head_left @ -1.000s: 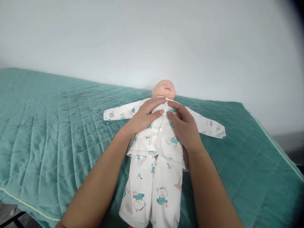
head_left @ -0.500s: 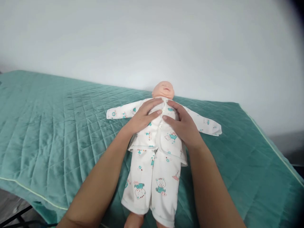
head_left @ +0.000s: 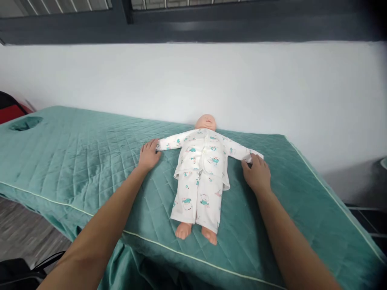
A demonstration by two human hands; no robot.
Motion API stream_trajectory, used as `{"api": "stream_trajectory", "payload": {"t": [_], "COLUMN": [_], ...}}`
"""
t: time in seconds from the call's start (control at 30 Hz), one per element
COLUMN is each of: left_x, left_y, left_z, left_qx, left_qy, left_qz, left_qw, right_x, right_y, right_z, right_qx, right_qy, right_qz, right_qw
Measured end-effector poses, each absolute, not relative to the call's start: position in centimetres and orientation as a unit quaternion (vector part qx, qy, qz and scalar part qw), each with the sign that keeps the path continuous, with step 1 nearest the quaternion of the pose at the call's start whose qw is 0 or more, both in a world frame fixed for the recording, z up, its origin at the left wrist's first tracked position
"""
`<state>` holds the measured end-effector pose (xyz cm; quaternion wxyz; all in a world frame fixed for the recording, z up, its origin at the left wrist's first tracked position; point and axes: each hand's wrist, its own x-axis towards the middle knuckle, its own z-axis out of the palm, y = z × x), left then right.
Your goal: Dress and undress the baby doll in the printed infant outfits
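Note:
A baby doll [head_left: 207, 121] lies on its back in a white patterned pajama top [head_left: 205, 151] and matching pants [head_left: 198, 197], its bare feet toward me. Both sleeves stretch out sideways. At the cuff of the sleeve on the left, my left hand [head_left: 149, 154] rests with fingers extended and thumb apart, touching the cuff's end. My right hand [head_left: 258, 174] is at the other sleeve [head_left: 238, 150], fingertips over its cuff and thumb spread away below it. Neither hand visibly grips the cloth. The top's front is closed, with a button showing.
Beneath the doll is a padded bed with a green quilted cover [head_left: 90, 161] and pale piping along its edges. A hole [head_left: 26, 123] opens in its far left end. Behind stands a white wall [head_left: 151, 80] under a dark window frame [head_left: 196, 26]. A black bag-like item [head_left: 18, 272] is at lower left.
Both hands have left the doll's chest and moved outward, one to each sleeve end. The view has pulled back and tilted up, so the feet and window frame now show.

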<state>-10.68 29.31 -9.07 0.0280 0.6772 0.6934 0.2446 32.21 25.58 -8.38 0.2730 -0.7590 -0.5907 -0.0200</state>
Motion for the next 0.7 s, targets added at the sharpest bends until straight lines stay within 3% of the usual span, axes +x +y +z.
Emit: {"api": "stream_trajectory", "payload": {"t": [0.13, 0.27, 0.53, 0.7], "left_x": [-11.0, -11.3, -13.0, -13.2], "left_y": [29.5, 30.2, 31.6, 32.3], "left_z": [-9.0, -8.9, -8.4, -8.3], "left_qx": [0.634, 0.648, 0.657, 0.646], "left_qy": [0.747, 0.739, 0.727, 0.733], "left_qz": [0.198, 0.18, 0.196, 0.211], "left_qw": [0.021, 0.036, 0.043, 0.025], "right_x": [34.1, 33.3, 33.1, 34.0], "right_y": [23.8, 23.1, 23.1, 23.5], "right_z": [-7.9, -7.3, -7.0, -7.6], "right_qx": [-0.803, -0.814, -0.82, -0.82], "right_qy": [-0.565, -0.556, -0.546, -0.525], "right_qz": [-0.021, -0.016, 0.001, 0.014], "right_qw": [0.19, 0.168, 0.174, 0.226]}}
